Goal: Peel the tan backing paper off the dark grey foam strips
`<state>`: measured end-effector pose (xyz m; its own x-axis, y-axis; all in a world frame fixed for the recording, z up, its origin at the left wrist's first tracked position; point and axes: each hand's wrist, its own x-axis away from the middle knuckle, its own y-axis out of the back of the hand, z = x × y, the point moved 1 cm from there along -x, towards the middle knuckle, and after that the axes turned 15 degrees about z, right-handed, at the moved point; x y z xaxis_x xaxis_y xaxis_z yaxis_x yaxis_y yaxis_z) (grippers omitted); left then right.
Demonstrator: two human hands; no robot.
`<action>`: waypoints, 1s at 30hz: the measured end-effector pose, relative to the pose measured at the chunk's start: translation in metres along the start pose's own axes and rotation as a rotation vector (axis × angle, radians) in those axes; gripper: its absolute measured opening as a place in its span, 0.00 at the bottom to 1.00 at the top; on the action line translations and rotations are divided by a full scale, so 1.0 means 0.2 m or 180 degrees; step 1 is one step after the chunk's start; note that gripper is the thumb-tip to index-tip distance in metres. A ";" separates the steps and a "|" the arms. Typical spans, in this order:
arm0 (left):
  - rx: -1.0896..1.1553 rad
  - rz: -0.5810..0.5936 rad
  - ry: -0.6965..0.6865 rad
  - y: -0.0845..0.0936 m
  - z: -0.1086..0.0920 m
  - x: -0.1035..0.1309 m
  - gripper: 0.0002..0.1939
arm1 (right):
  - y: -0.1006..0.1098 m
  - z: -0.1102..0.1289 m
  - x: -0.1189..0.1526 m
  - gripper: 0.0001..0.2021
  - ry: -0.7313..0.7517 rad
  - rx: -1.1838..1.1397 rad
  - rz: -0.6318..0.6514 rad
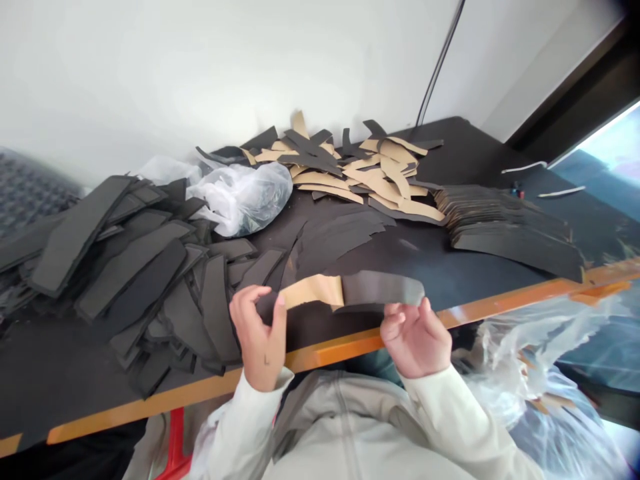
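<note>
A black table point(430, 257), edged in orange, is set against a white wall point(200, 73) and strewn with dark pieces point(135, 267) and tan pieces point(393, 177). Dim contents are held in a clear bag point(250, 197); tan scraps are seen in a plastic sack point(555, 413) below. Over the near edge, a tan-and-grey strip point(375, 287) is pinched at its ends by the left hand point(260, 340) and right hand point(417, 340)
</note>
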<state>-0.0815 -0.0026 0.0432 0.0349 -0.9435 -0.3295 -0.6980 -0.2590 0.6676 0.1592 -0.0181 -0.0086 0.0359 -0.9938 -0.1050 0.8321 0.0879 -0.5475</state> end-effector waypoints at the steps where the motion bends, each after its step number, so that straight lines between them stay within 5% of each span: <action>1: -0.0044 -0.0063 -0.0347 -0.01 -0.05 0.02 0.11 | -0.04 -0.01 0.02 0.08 0.0002 0.0070 0.0053; 4: -0.0048 0.0045 -0.1129 -0.06 -0.18 0.08 0.18 | -0.17 -0.04 0.05 0.10 -0.0087 0.0102 0.0211; 11: -0.0109 -0.0005 -0.1071 -0.10 -0.21 0.07 0.07 | -0.32 -0.02 0.08 0.23 -0.0420 -0.0325 0.0327; 15: 0.0116 0.0042 -0.1022 -0.08 -0.16 0.05 0.07 | -0.34 -0.01 0.09 0.21 -0.0947 -0.0306 0.1613; 17: 0.0259 0.0108 -0.0988 -0.08 -0.15 0.05 0.07 | -0.32 0.00 0.07 0.18 -0.1243 0.0327 0.2576; 19: 0.0334 0.0157 -0.1013 -0.07 -0.13 0.06 0.06 | -0.28 0.03 0.03 0.14 -0.1323 0.1238 0.3088; 21: 0.0331 0.0162 -0.1101 -0.07 -0.10 0.07 0.06 | -0.22 0.07 -0.03 0.09 -0.1208 0.1969 0.2680; 25: 0.0263 0.0242 -0.1386 -0.06 -0.07 0.08 0.08 | -0.15 0.19 -0.12 0.10 -0.0730 0.2570 0.1061; 30: 0.0414 0.0606 -0.1447 -0.08 -0.06 0.11 0.14 | -0.24 0.23 -0.13 0.06 -0.0408 0.2693 0.1215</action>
<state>-0.0610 -0.0217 0.0342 -0.3962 -0.7786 -0.4867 -0.7461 -0.0360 0.6649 0.1437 0.0002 0.0577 0.4084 -0.9122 -0.0331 0.8757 0.3813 0.2964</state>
